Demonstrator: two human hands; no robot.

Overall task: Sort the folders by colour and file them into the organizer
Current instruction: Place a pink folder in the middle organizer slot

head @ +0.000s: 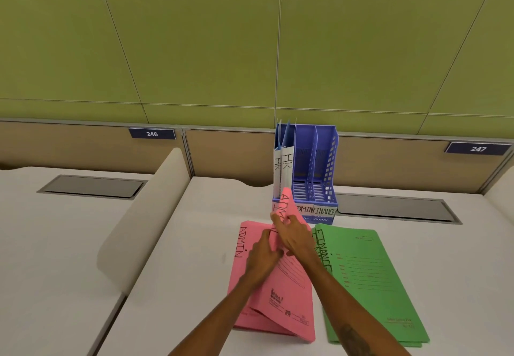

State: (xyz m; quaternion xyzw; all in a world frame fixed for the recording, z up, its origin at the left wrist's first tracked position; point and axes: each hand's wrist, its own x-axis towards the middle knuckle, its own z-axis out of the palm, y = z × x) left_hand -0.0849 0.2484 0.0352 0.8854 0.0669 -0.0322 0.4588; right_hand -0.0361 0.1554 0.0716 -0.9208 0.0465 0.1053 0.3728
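– Holding the raised pink folder (290, 297), are both hands on it?
– Yes. The right hand (294, 234) curls its fingers round the upper part. The left hand (262, 258) pinches the folder's left edge just below. Its top corner tilts up toward the organizer (329, 158), and its bottom edge sits low at the near side of the desk (194, 244).
– Any writing on it?
– "ADMIN" in black hand lettering near the top corner, partly covered by fingers. Lower down there are ruled lines and a red mark that looks like "Krishna"; the finer print is too blurred to read.
– And under it?
– A second pink folder (241, 244) lies flat, also lettered "ADMIN". Just to the right lie green folders (370, 286) marked "FINANCE".
– The organizer?
– It is blue, with three slots, and stands behind the folders. White folders (283, 166) marked "HR" stand upright in the left slot. Front labels read "ADMIN" (304, 209) and "FINANCE" (324, 211); the left label is hidden by the pink corner.
– Anything further out?
– Number plates "246" (152, 134) and "247" (477, 149) on the partition.
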